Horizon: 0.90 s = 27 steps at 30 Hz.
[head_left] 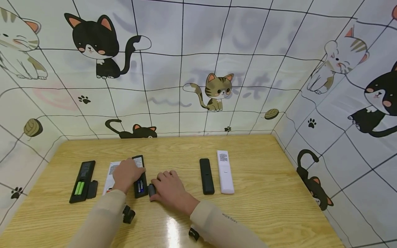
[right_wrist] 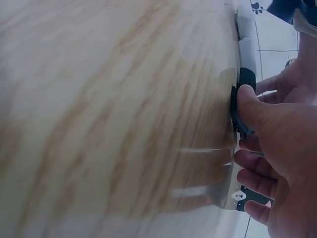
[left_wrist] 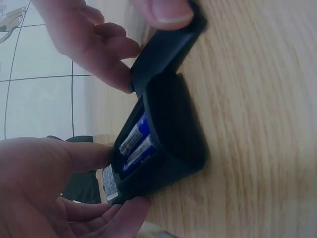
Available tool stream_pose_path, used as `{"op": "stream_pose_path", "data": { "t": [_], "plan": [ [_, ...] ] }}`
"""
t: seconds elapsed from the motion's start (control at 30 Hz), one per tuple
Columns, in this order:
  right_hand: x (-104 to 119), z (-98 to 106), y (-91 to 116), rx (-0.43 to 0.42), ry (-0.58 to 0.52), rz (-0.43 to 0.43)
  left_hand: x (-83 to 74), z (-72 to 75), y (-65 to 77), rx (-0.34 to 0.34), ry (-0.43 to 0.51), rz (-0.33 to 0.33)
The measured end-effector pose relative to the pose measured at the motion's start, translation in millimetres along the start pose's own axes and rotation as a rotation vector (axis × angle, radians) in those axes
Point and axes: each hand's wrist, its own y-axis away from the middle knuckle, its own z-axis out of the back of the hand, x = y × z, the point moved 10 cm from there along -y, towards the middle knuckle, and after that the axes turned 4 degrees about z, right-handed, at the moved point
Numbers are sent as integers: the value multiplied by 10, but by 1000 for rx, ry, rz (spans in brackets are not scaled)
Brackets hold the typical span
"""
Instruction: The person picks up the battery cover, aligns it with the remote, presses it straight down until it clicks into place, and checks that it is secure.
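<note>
In the head view my left hand (head_left: 128, 174) grips a black remote control (head_left: 142, 195) lying back-up on the table. Its battery compartment is uncovered, and two blue batteries (left_wrist: 136, 141) lie side by side inside, seen closely in the left wrist view. Just right of the remote's lower end, my right hand (head_left: 170, 189) pinches a dark battery cover (head_left: 151, 190) between thumb and fingers. In the left wrist view the cover (left_wrist: 161, 57) is held tilted, close to the end of the remote. The right wrist view shows my right thumb (right_wrist: 250, 101) over the cover's edge.
To the left lies another black remote (head_left: 85, 169) with green batteries exposed, its loose cover (head_left: 92, 189) beside it. A white labelled object (head_left: 108, 179) is partly hidden by my left hand. A black remote (head_left: 206, 176) and a white remote (head_left: 226, 172) lie to the right. Cat-printed sheeting (head_left: 164, 75) surrounds the table.
</note>
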Motion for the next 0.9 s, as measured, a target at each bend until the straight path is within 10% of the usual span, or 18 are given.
{"op": "stream_pose_path", "data": {
  "t": [0.9],
  "plan": [
    [-11,-74,-46,29,-19,-36,53,-5,-6,47,74,42]
  ]
}}
